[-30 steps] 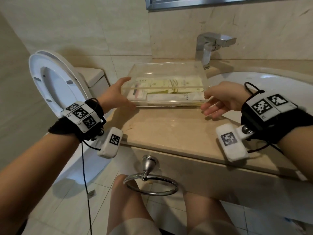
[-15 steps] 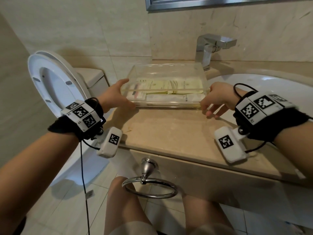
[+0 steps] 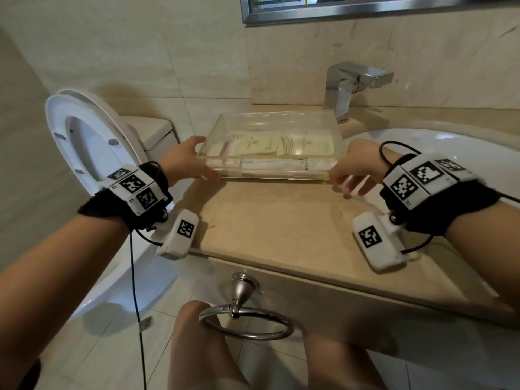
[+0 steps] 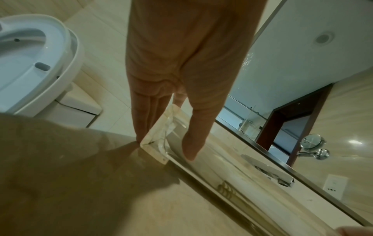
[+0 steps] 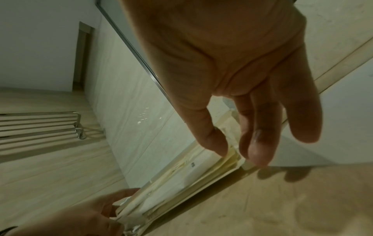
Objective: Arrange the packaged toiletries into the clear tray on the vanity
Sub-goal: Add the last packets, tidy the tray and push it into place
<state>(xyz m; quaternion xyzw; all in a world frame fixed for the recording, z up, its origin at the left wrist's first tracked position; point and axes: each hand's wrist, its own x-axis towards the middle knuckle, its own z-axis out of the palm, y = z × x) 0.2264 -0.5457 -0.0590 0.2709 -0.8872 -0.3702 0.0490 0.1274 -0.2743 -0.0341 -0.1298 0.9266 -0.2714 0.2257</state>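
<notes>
The clear tray (image 3: 281, 115) sits at the back of the beige vanity top (image 3: 281, 220). Several flat cream and white toiletry packets (image 3: 281, 146) lie inside it. My left hand (image 3: 204, 159) pinches the tray's left wall near the front corner. In the left wrist view, my left hand (image 4: 164, 146) has its thumb inside the tray (image 4: 155, 143) and its fingers outside. My right hand (image 3: 342, 177) holds the right front corner. In the right wrist view, my right hand (image 5: 239, 155) has thumb and fingers on either side of that corner, with the packets (image 5: 181, 180) showing through the wall.
A chrome faucet (image 3: 351, 85) stands behind the tray's right end. The white sink basin (image 3: 422, 142) lies to the right. A toilet with its lid raised (image 3: 84, 136) is on the left. A towel ring (image 3: 247, 322) hangs from the vanity front, above my knees.
My right hand has moved left from beside the tray and taken hold of its right front corner. My left hand has stayed on the left wall.
</notes>
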